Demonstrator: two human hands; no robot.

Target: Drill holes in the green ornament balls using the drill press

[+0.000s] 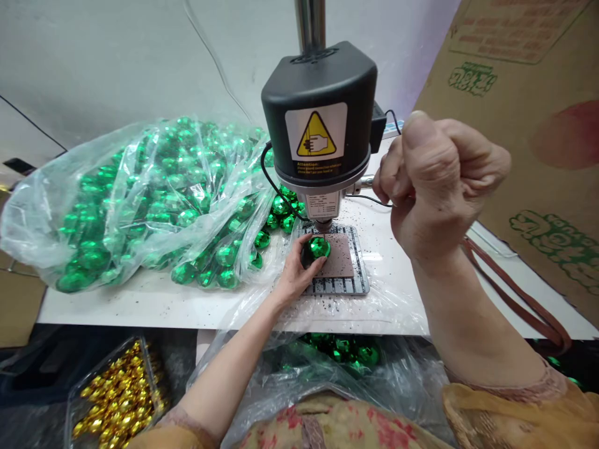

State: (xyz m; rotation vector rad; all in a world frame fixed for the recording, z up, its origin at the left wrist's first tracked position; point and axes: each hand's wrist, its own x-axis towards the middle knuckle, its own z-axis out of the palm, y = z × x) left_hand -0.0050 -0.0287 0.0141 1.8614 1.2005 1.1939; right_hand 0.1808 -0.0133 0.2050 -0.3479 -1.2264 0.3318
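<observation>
My left hand point(299, 268) holds a shiny green faceted ball point(319, 247) between thumb and fingers. The ball rests on a brown square pad point(341, 255) on the slotted metal base point(358, 284), right under the chuck of a black bench drill press point(322, 118). Whether the bit touches the ball is too small to tell. My right hand point(435, 174) is closed in a fist at the drill's right side. A metal lever point(366, 181) runs from the drill head toward this fist, which hides its far end.
Left of the drill, a clear plastic bag point(140, 199) spills green balls onto the white table point(140, 308). Dark shavings surround the base. More green balls point(346, 349) lie in plastic below the table edge. A clear bin point(70, 405) holds gold balls. A cardboard box point(528, 168) stands at right.
</observation>
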